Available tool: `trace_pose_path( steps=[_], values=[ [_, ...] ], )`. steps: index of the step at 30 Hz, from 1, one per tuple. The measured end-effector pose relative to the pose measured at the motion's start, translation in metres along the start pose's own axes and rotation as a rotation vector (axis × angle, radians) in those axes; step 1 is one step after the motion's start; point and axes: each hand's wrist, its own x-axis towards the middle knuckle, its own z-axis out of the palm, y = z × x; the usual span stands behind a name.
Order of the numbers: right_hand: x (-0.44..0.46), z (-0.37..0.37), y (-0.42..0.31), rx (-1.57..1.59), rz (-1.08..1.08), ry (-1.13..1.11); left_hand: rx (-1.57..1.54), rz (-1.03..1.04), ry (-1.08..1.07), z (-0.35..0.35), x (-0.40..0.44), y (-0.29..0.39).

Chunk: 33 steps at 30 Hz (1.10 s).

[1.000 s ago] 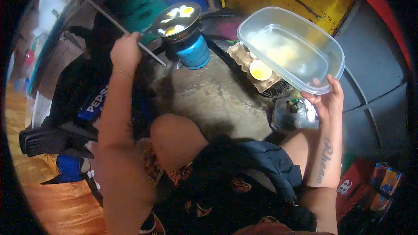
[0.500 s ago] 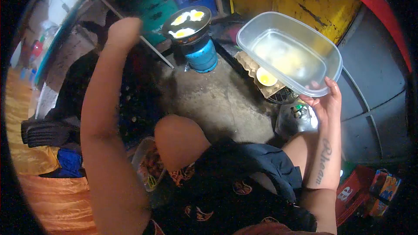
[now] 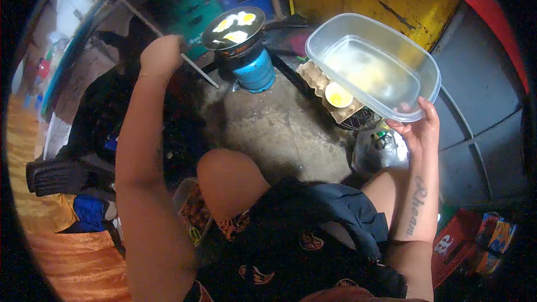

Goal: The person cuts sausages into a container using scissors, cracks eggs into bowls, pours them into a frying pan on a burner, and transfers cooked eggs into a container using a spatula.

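My left hand (image 3: 161,56) is closed in a fist to the left of a frying pan (image 3: 246,46); what it grips is too dark to make out. Three fried eggs (image 3: 235,37) with yellow yolks lie in the pan, which sits on a blue stove (image 3: 254,72). My right hand (image 3: 418,126) grips the near right corner of a clear plastic container (image 3: 386,72), fingers under its rim. The container is tilted, and yellowish light shows through its bottom. Just below its left edge, a small white bowl (image 3: 338,95) with something yellow inside rests on a cardboard egg tray (image 3: 313,78).
A wire rack (image 3: 361,120) and a shiny plastic bag (image 3: 372,154) are near my right leg. Beside my left knee stands a tub of food (image 3: 196,210). Green crates (image 3: 193,14) stand behind the stove, and a thin pole (image 3: 168,39) slants past my left hand.
My left hand has shifted slightly down relative to the pan. The view has moved a little; my right hand keeps hold of the container.
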Motion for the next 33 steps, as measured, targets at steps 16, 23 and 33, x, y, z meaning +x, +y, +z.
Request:
trace_pose_path(
  steps=[16,23,33],
  values=[
    [0.000,0.005,0.000,0.036,0.031,-0.016,-0.080,-0.028,0.067,0.030,-0.012,0.011],
    [0.002,0.001,0.000,0.014,0.029,-0.001,-0.150,-0.066,0.041,0.017,-0.027,0.016],
    [0.004,-0.001,0.002,0.039,0.032,-0.015,-0.156,-0.110,0.050,0.028,-0.032,0.002]
  ],
)
